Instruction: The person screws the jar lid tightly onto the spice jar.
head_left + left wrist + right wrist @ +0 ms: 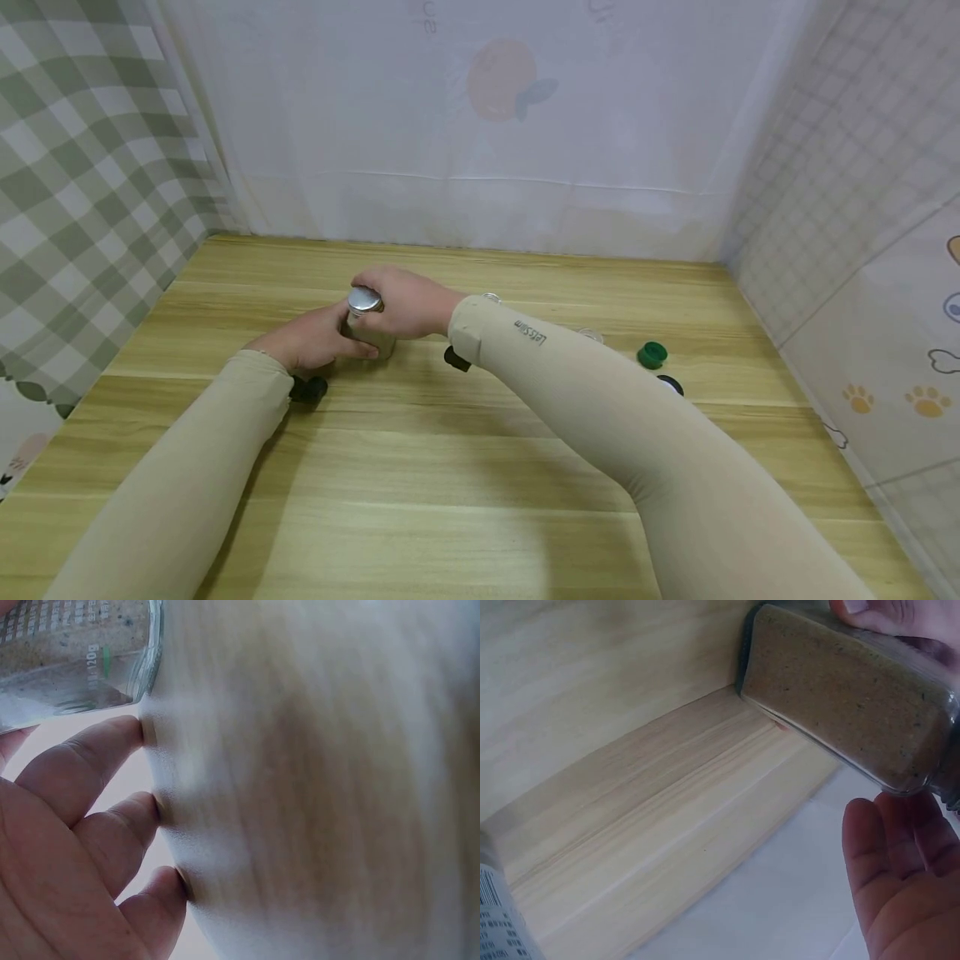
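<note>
A square glass seasoning jar (385,344) with a silver lid (365,299) stands on the table, left of the middle. Brown speckled powder fills the jar (840,694) in the right wrist view. My left hand (315,336) grips the jar low on its body, thumb on the near side. In the left wrist view, other fingertips of my left hand (71,840) touch the tabletop beside the jar (75,660). My right hand (412,302) holds the top around the silver lid. Several fingers of my right hand (907,892) reach the jar's neck end, partly hidden.
On the right lie a green cap (652,355) and a black-rimmed round thing (672,384), partly behind my right sleeve. Clear round rims (591,335) show past that sleeve. A labelled container (501,915) stands at the right wrist view's left edge. White cloth (480,208) hangs behind the table.
</note>
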Available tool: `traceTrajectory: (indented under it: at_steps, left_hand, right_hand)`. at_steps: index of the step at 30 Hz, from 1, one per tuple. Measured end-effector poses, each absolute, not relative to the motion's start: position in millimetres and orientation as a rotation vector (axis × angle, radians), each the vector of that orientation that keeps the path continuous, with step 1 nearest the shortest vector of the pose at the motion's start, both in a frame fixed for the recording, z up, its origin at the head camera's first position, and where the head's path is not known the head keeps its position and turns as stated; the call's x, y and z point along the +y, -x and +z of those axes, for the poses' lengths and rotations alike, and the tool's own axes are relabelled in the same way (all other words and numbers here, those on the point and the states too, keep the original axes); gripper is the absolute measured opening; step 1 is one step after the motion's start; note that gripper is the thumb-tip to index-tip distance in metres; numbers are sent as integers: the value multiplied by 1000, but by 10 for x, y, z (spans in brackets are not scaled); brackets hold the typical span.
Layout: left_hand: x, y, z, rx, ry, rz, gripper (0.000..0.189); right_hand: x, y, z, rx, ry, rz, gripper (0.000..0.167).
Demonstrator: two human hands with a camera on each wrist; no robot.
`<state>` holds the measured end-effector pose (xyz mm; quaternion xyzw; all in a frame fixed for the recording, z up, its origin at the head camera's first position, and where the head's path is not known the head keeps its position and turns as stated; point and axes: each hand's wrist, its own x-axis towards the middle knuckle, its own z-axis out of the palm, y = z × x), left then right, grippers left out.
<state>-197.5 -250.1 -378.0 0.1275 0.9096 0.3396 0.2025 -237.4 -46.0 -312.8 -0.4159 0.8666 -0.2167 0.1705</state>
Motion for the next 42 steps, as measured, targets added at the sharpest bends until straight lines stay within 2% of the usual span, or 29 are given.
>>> traceTrajectory:
  at_steps: [6,21,29,36,42]
  left_hand:
    - [-2495,1983,-3783,2548,-364,939,98]
    - [-2495,1993,-3808,2516,-386,977,99]
    - [-2480,1999,-3785,2531,-384,929,96]
    - [-2467,1997,-3788,2529,-366,919,99]
    - [-2470,1989,-3790,2531,-359,925,103]
  right_hand:
    - [-467,2361,-3137,2470,1146,-610,36]
    - [-467,2363,-3154,2577,1061,-588,40]
    - [-442,2392,-3154,2526,1109,-584,70]
    - [-424,2380,-3162,2462,1165,-620,41]
    - [-422,2368,-3175,2507,1106,-655,37]
